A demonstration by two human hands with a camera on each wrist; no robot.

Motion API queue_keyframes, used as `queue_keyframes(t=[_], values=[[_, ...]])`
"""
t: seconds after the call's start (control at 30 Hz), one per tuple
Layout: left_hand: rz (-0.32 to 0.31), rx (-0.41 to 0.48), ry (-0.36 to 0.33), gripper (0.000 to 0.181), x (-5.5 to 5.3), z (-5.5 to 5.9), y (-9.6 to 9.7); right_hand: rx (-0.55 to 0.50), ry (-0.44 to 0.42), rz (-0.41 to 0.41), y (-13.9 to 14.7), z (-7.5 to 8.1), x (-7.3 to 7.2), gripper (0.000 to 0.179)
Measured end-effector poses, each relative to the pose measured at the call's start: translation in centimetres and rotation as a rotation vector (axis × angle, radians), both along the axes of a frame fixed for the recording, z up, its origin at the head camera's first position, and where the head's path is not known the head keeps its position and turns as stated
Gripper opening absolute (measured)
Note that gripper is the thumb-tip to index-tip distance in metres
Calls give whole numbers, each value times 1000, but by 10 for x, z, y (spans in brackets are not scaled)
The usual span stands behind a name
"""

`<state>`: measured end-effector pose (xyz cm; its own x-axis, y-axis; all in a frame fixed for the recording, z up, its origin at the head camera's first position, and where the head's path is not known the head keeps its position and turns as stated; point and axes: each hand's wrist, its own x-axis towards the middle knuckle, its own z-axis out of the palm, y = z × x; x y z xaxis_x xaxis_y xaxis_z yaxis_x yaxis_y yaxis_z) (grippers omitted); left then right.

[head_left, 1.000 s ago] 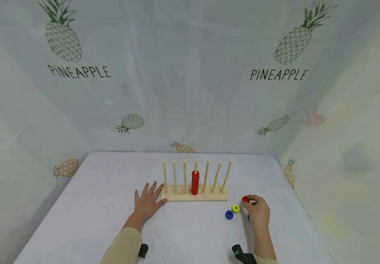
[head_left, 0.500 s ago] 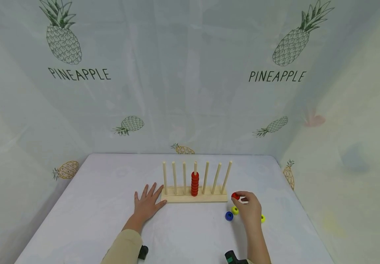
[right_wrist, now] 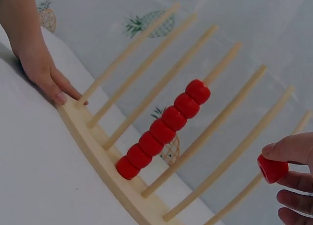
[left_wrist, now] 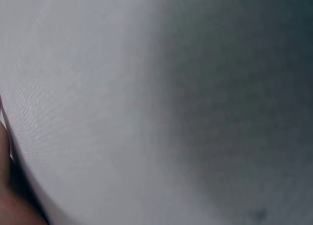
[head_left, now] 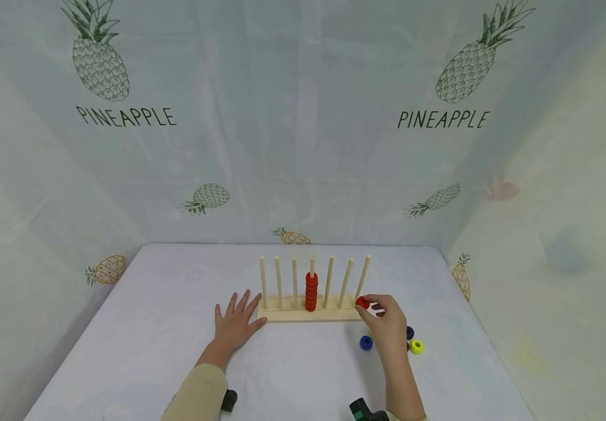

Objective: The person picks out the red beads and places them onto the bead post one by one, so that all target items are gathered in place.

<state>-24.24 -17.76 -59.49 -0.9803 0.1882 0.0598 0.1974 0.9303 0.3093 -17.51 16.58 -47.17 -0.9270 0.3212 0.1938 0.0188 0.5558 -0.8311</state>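
Note:
A wooden peg rack point(head_left: 303, 316) with several upright pegs stands on the white table. Its middle peg carries a stack of red beads point(right_wrist: 163, 131), with the bare peg tip showing above them. My left hand point(head_left: 233, 327) lies with spread fingers at the rack's left end, thumb and index fingertip at the base. Between thumb and fingers, my right hand point(head_left: 389, 324) pinches one red bead point(right_wrist: 274, 169), its hole visible in the right wrist view. That bead is at the rack's right end, overlapping the lower part of the rightmost peg in the head view.
Loose beads lie right of and in front of the rack: a blue bead point(head_left: 366, 342), a yellow bead point(head_left: 416, 347) and a dark bead point(head_left: 410, 332), others partly hidden by the right hand. A pineapple-print cloth point(head_left: 292, 146) hangs behind the table. The left wrist view is mostly blurred tabletop.
My right hand has moved left and slightly away from me with the red bead, from beside the loose beads to the rack's right end. The left hand stays in place.

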Motion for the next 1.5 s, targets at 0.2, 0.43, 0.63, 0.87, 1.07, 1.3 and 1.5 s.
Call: queue_keyframes(t=[0.2,0.43,0.63,0.87,1.07,1.3,1.5], values=[[0,-2,0,75,0,0,0,1,84,25,-10,11,-1,25],[0,1,26,76,2,4,1,-9,193,99,-25,21,0,25],[8,-11,-12,74,4,7,3,-16,183,117,-36,29,2,25],[12,-27,-11,74,3,7,3,-9,199,136,-44,41,1,23],[12,-30,-25,76,2,5,2,-14,233,160,-49,51,-4,23],[12,-20,-28,74,2,8,2,0,265,183,-53,61,-11,23],[9,-30,-35,73,3,11,4,-5,304,216,-55,68,-17,23]])
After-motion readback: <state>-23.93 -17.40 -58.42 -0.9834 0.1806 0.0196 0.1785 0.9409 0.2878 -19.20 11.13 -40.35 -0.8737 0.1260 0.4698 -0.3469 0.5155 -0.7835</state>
